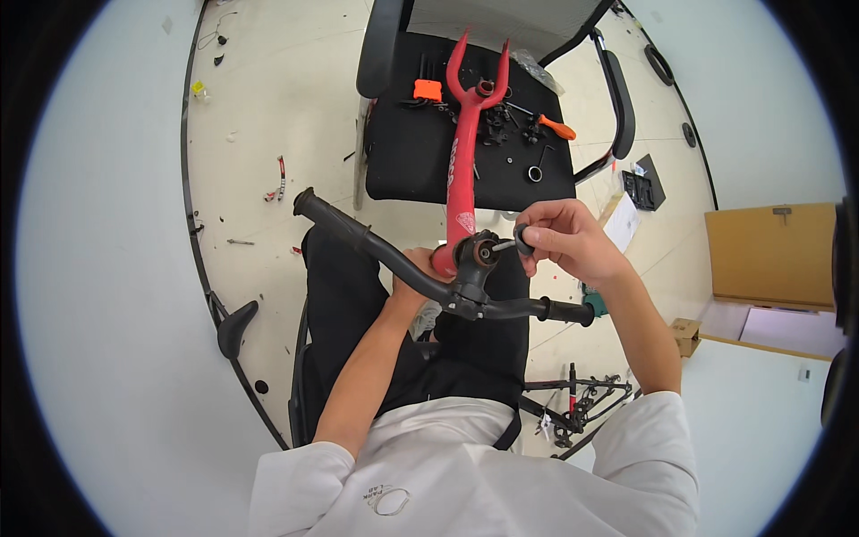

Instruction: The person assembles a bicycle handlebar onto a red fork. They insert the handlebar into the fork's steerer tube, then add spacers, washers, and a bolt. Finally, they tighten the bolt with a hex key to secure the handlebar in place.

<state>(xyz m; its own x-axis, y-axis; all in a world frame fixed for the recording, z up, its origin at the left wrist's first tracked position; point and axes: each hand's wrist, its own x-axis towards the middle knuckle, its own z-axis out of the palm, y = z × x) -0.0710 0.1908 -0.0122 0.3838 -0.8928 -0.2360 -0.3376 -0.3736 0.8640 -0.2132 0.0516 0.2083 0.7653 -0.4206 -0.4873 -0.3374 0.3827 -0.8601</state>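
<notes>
A red bicycle frame point(462, 166) reaches from a black chair seat to my lap, its forked end resting on the seat. At its near end a black stem point(471, 285) carries a black handlebar point(386, 254) lying across my legs. My left hand point(413, 274) is closed round the red frame's near end, beneath the handlebar; the bar partly hides its fingers. Between the fingertips of my right hand point(573, 242) is a round black cap with a bolt point(523, 239). The bolt's shank points at the round opening on top of the stem, close beside it.
On the chair seat point(404, 170) lie an orange-handled screwdriver point(557, 127), an orange tool holder point(428, 90), a metal ring point(534, 174) and several small black parts. A black saddle point(235, 329) is at the left wall. Another bicycle frame point(582, 403) lies at the lower right.
</notes>
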